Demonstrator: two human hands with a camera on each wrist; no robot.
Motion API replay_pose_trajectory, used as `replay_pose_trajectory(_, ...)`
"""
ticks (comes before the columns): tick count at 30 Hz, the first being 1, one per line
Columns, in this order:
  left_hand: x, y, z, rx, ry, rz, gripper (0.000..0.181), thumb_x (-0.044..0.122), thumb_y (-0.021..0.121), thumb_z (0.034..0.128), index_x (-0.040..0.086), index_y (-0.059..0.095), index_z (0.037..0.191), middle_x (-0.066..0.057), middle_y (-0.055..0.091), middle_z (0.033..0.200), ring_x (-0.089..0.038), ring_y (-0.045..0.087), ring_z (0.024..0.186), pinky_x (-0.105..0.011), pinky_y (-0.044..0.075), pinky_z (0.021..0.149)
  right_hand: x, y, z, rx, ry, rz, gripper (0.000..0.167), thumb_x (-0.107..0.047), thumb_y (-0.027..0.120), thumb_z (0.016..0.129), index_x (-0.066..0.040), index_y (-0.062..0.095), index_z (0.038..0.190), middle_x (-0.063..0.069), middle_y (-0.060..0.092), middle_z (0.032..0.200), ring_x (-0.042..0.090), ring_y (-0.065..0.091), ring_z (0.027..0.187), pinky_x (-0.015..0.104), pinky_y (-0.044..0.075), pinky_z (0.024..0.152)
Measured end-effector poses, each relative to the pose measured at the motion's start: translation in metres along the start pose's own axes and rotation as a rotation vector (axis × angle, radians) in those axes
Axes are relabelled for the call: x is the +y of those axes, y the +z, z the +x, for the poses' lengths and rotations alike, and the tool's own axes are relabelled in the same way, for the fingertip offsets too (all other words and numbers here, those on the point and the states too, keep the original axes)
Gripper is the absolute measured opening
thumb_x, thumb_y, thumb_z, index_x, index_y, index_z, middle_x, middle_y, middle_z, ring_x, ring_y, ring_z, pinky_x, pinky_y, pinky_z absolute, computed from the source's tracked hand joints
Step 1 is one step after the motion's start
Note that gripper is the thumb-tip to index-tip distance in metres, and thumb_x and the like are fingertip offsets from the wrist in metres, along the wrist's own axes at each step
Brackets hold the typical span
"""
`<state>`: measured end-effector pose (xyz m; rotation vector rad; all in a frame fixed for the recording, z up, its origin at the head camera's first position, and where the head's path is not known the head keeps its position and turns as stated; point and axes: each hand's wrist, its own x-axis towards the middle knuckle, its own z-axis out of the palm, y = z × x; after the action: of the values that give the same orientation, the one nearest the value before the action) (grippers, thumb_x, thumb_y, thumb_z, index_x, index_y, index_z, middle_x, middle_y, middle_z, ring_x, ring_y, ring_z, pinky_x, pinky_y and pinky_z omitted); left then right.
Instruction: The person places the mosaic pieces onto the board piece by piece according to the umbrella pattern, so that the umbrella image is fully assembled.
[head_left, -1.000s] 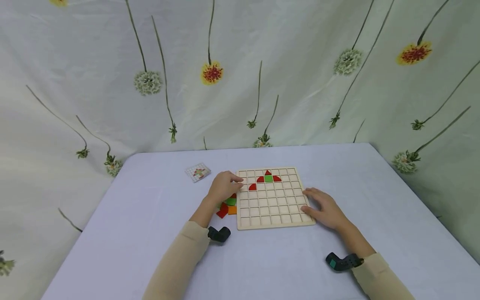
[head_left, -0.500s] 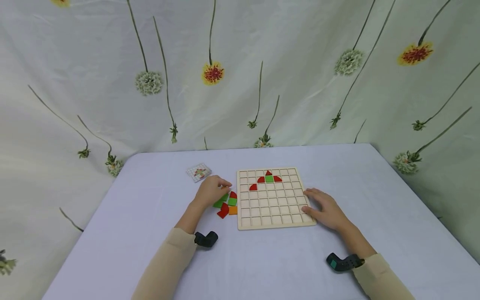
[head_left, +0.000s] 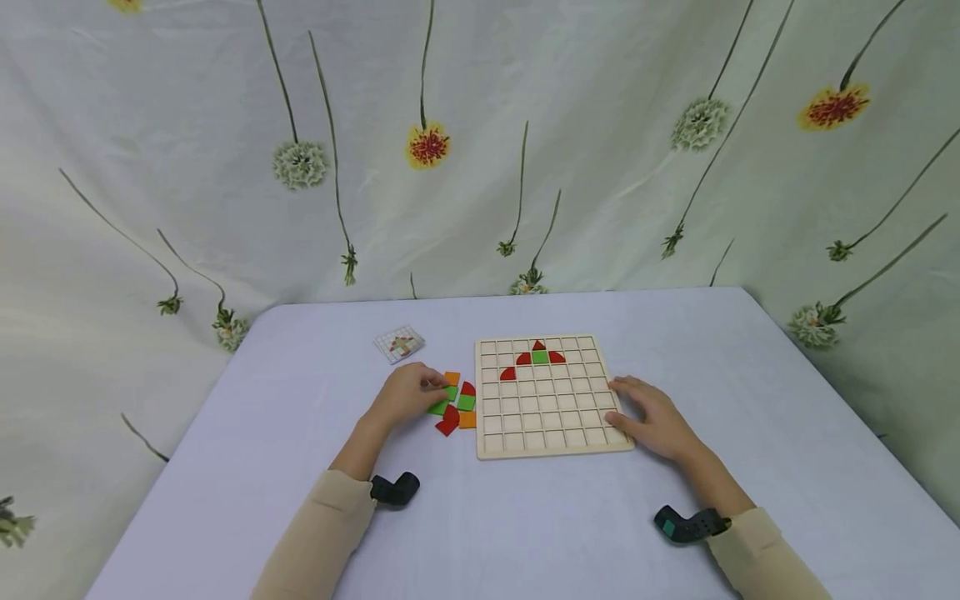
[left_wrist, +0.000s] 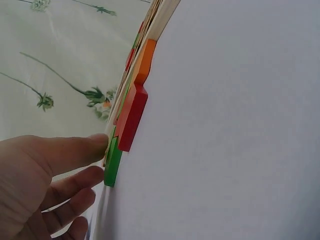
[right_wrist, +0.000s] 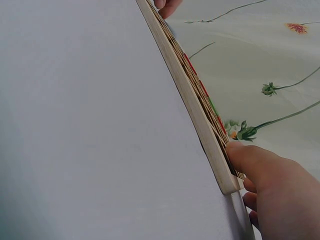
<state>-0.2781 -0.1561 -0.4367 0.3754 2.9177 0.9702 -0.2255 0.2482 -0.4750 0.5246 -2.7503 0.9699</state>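
Just left of centre in the head view, the left hand (head_left: pixel 405 394) is bending its fingers over a green piece (head_left: pixel 452 392). In the left wrist view the thumb and index finger are standing a little apart beside the green, the thumb tip seeming to touch it; whether they are really gripping it, I cannot tell. Under and around them, more pieces are crowding together: a red pair (head_left: pixel 448 421) below, a green square (head_left: pixel 466 403) and a red quarter-round (head_left: pixel 467 389) to the right, an orange square (head_left: pixel 467 420) lower right and an orange piece (head_left: pixel 452 378) above. With so little room, a fingertip could be catching a neighbour and dragging it along, or sliding one under the edge of the grid board (head_left: pixel 540 421).

That board is lying at the centre, just right of the pieces. On its right edge the right hand (head_left: pixel 652 417) is resting with loose fingers, thumb on the rim, apparently steadying it. If that touch were slackening while the left hand was bumping the opposite edge, the board could be skidding and jolting the red triangle (head_left: pixel 538 345) and its neighbours in the upper rows.

Further out, upper left of the pieces, a patterned card (head_left: pixel 399 343) is lying near the left hand; a wide sweep of the knuckles could be nudging it askew on the tablecloth (head_left: pixel 465 533).
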Motion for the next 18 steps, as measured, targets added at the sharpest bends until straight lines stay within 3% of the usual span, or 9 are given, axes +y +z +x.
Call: replay_pose_trajectory(18, -0.003, 0.012, -0.003, 0.05, 0.03, 0.002, 0.022, 0.02, 0.08, 0.0825, 0.008, 0.071, 0.099, -0.002, 0.065, 0.097, -0.022, 0.055, 0.09, -0.038, 0.049, 0.082, 0.001, 0.0, 0.0, -0.003, 0.004, 0.012, 0.056, -0.03, 0.068, 0.09, 0.002, 0.055, 0.135, 0.025, 0.049, 0.139, 0.046, 0.037, 0.133, 0.062, 0.027, 0.106)
